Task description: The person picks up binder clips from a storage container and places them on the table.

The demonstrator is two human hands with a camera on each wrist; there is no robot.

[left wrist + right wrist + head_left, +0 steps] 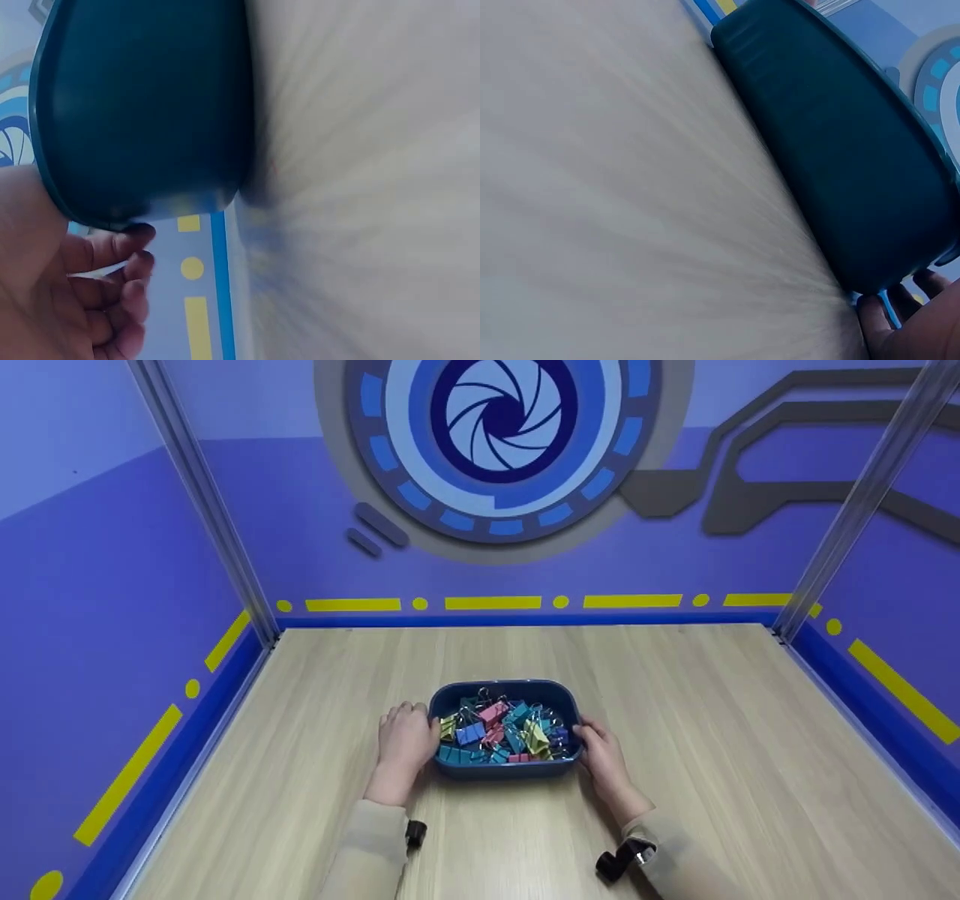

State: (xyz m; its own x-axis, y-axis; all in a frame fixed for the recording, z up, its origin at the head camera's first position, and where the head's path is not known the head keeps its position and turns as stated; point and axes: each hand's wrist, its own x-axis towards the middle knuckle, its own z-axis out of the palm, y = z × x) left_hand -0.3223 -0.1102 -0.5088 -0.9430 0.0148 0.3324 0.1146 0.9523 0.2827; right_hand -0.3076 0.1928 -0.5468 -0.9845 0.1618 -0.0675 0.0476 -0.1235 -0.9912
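Note:
A dark teal plastic bin [502,772] sits on the wooden table between both hands, filled with binder clips [495,733] in pink, yellow, blue and teal with silver wire handles. My left hand [405,741] holds the bin's left end, its thumb at the rim. In the left wrist view, that hand's curled fingers [139,262] show beside the bin's wall [150,112]. At the opposite end, my right hand [606,761] grips the rim with its thumb on top. Its fingers [874,313] lie against the lower end of the bin in the right wrist view.
The light wooden tabletop [712,750] extends around the bin on all sides. Blue-purple panels with yellow dashes enclose it at the back [495,577], left and right. Metal posts [217,510] stand at the rear corners. Each wrist wears a small black camera [416,834].

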